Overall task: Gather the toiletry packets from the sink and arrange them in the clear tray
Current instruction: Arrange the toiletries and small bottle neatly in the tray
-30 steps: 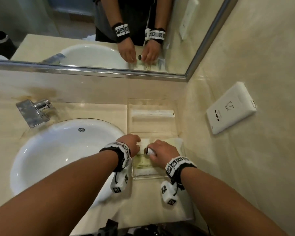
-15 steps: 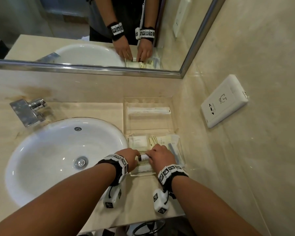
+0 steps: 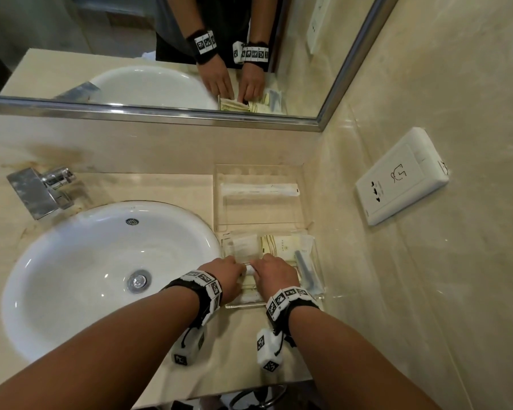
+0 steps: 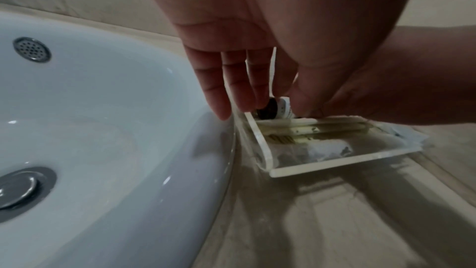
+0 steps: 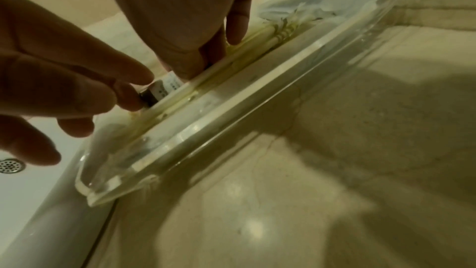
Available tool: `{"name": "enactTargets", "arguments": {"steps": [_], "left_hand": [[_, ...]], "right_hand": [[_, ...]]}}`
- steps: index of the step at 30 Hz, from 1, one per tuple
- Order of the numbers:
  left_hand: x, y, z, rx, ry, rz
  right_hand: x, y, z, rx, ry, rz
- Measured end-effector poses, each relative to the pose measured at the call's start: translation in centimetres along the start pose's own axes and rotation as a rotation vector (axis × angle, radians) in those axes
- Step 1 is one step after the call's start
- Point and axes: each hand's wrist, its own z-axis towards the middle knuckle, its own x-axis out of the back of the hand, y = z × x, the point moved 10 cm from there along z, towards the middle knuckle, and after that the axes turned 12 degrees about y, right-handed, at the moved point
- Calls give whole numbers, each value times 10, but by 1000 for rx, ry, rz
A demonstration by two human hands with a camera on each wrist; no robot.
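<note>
Right of the sink (image 3: pixel 86 261) sits a clear tray (image 3: pixel 317 253) holding a white packet (image 3: pixel 245 245), a cream packet (image 3: pixel 282 247) and a dark comb packet (image 3: pixel 305 270). Both hands are low over its near half. My right hand (image 3: pixel 267 266) pinches a small white bottle (image 3: pixel 251 270) with a dark cap (image 4: pixel 268 108), lying on the packets; the thumb (image 5: pixel 185 58) presses on it. My left hand (image 3: pixel 234 269) has straight fingers (image 4: pixel 239 97) touching the cap. Flat cream packets (image 5: pixel 270 44) lie under the bottle (image 5: pixel 165 87). The sink basin holds no packets.
A second clear tray (image 3: pixel 258 226) behind the first holds one long white packet (image 3: pixel 259 189). A chrome faucet (image 3: pixel 39 190) stands at the back left. A wall socket (image 3: pixel 400 179) is on the right wall, and a mirror (image 3: pixel 160 69) runs behind the counter.
Both hands have drawn back toward the tray's near end, and the bottle has come down from above the tray onto the packets. The left fingers now meet its cap.
</note>
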Motion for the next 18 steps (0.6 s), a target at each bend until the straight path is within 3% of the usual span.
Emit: {"name": "enactTargets", "arguments": {"steps": [5, 11, 14, 18], "left_hand": [[13, -3, 6, 8, 58, 9], [45, 0, 21, -18, 293, 3], [42, 7, 27, -49, 270, 17], [25, 12, 34, -38, 144, 91]], "right_hand": [[5, 8, -4, -2, 12, 69], [26, 28, 0, -88, 167, 51], [10, 41, 0, -155, 53, 47], [0, 48, -2, -179, -15, 42]]}}
